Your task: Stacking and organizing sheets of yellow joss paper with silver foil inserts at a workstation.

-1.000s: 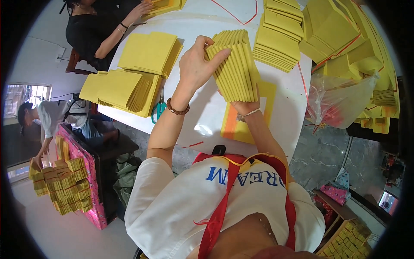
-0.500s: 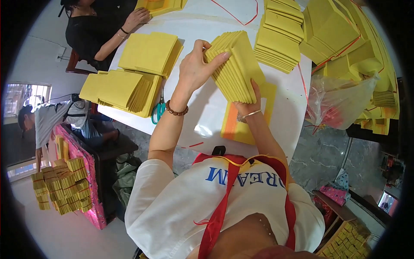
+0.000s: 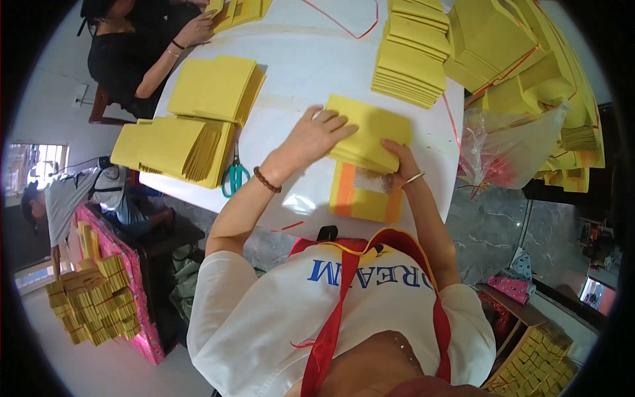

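Low over the white table, a stack of folded yellow paper [image 3: 370, 126] lies nearly flat between my two hands. My left hand [image 3: 316, 137] grips its left edge, fingers bent over the top; the thumb is hidden. At the near right corner, my right hand [image 3: 402, 160] is closed on the stack, thumb on top and the other fingers mostly underneath. Partly beneath the stack, nearer my body, is a yellow sheet with orange bands [image 3: 367, 206] and a pale printed patch. Whether the stack touches the tabletop, I cannot tell.
Teal-handled scissors [image 3: 235, 177] lie beside yellow paper piles [image 3: 211, 86] on the left. More stacks [image 3: 410, 66] stand at the far right, near a clear plastic bag [image 3: 509, 145]. A co-worker's hand [image 3: 197, 28] handles yellow paper at the far left; another person [image 3: 73, 205] stands beyond.
The stack has come down from a raised, tilted position with fanned edges to nearly flat and squared. My left hand has shifted from its upper side to the left edge.
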`<state>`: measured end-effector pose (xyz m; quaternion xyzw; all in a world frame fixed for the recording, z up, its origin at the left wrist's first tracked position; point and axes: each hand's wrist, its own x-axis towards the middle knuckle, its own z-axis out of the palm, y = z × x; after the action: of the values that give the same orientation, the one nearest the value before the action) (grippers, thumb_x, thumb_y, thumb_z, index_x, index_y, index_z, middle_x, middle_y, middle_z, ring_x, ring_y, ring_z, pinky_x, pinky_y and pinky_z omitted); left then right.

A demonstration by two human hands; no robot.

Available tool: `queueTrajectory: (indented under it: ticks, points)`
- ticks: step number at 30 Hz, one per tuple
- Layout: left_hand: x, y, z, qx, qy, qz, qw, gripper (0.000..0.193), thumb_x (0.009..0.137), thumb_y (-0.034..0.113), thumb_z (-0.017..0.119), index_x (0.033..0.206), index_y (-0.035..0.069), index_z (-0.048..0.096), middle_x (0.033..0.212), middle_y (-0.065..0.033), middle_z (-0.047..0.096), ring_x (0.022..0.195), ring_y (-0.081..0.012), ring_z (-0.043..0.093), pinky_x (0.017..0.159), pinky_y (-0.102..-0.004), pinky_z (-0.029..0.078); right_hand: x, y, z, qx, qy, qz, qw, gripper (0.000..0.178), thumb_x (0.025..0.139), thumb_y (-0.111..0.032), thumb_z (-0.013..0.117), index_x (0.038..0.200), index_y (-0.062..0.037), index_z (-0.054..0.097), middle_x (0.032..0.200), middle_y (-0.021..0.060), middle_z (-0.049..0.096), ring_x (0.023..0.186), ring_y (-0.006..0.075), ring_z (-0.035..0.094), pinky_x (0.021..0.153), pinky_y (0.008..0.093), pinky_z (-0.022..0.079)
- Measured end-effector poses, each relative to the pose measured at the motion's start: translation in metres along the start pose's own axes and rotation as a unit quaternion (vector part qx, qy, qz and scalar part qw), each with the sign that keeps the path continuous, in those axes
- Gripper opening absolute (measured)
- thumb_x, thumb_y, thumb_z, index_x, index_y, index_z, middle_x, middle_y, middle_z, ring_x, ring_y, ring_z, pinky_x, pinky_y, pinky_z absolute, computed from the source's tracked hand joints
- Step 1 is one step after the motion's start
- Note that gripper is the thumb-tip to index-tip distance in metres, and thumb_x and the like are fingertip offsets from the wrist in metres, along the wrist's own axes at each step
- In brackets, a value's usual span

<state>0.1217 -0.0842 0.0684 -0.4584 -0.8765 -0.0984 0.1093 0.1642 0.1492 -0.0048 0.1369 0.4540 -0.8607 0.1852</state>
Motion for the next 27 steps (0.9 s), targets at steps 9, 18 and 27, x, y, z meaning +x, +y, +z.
queueTrajectory:
  ticks: [9, 18, 27]
  points:
    - [-0.013, -0.001, 0.041, -0.161, 0.143, -0.114, 0.970, 0.041, 0.066, 0.000, 0.057, 0.106, 0.009, 0.059, 0.104, -0.0084, 0.061, 0.098, -0.0262, 0.055, 0.080, -0.0359, 0.042, 0.007, 0.015, -0.010, 0.101, -0.026, -0.029, 0.994, 0.061, 0.088, -0.032, 0.053, 0.135, -0.0063, 0.023, 0.132, 0.0083, 0.037, 0.120, 0.0186, 0.038, 0.097, 0.0346, 0.037]
    - [-0.004, -0.002, 0.030, -0.212, 0.119, -0.166, 0.956, 0.028, 0.074, 0.005, 0.056, 0.101, 0.008, 0.060, 0.097, -0.0095, 0.063, 0.091, -0.0268, 0.056, 0.076, -0.0369, 0.043, 0.009, 0.020, -0.010, 0.056, 0.022, -0.073, 0.996, 0.080, 0.085, -0.025, 0.058, 0.141, -0.0095, 0.003, 0.137, 0.0120, 0.028, 0.122, 0.0228, 0.035, 0.098, 0.0352, 0.036]
    - [0.017, -0.035, 0.003, -0.389, 0.081, -0.312, 0.863, 0.022, 0.085, 0.014, 0.052, 0.104, 0.006, 0.059, 0.086, -0.0132, 0.063, 0.079, -0.0280, 0.059, 0.066, -0.0327, 0.046, -0.008, 0.004, 0.000, 0.065, 0.062, -0.024, 0.996, 0.089, 0.067, 0.003, 0.059, 0.138, -0.0076, 0.006, 0.123, 0.0147, 0.038, 0.110, 0.0280, 0.046, 0.087, 0.0398, 0.046]
